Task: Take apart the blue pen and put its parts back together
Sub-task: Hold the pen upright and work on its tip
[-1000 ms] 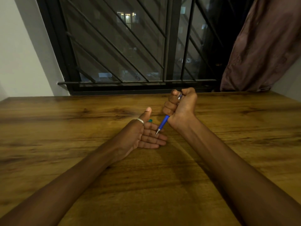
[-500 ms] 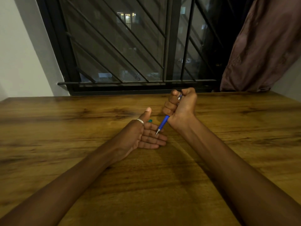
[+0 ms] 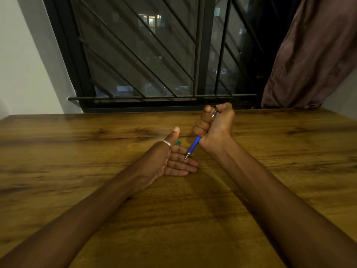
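Note:
My right hand [image 3: 215, 126] is closed in a fist around the blue pen [image 3: 194, 145], held tilted with its metal tip pointing down and to the left. The tip rests on or just above the fingers of my left hand [image 3: 170, 159]. That hand lies open on the wooden table [image 3: 77, 151], palm turned up and to the right, thumb raised, a silver ring on the thumb. The pen's silver upper end shows between my right thumb and forefinger. A small teal piece [image 3: 178, 142] peeks out behind my left hand; I cannot tell what it is.
The table's far edge meets a wall with a barred black window [image 3: 154, 64]. A dark reddish curtain [image 3: 313, 55] hangs at the right. Both of my forearms stretch across the near half of the table.

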